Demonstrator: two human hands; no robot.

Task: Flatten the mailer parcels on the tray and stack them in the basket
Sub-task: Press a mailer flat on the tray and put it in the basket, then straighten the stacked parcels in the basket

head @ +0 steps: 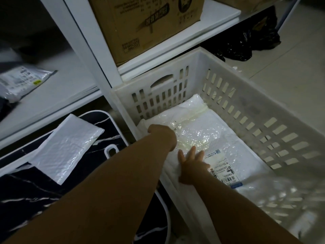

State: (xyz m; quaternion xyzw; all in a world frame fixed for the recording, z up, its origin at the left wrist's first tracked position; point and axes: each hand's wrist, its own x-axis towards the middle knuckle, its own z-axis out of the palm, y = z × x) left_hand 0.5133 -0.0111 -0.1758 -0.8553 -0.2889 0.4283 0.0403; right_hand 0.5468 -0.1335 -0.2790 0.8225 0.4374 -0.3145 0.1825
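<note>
Two hands reach into the white slotted basket (255,110) that sits on the floor beside a white shelf unit (75,41). Inside it lies a white bubble mailer (202,131), flat on the bottom, with a printed shipping label (225,171) near its near end; more white padded material shows under it along the basket's left wall. The left hand (162,136) rests on the mailer's left part with fingers curled under, knuckles up; whether its grip pinches the mailer cannot be told. The right hand (191,166) lies flat on the mailer just beside the label, fingers straight and spread, grip wide. To the left of the basket a black marbled tray (22,194) carries another white mailer (68,150), lying at a slant across it. A grey parcel (21,81) lies on the left shelf, a cardboard box (147,23) stands on the shelf behind the basket, and black plastic bags (246,44) lie on the floor beyond.
</note>
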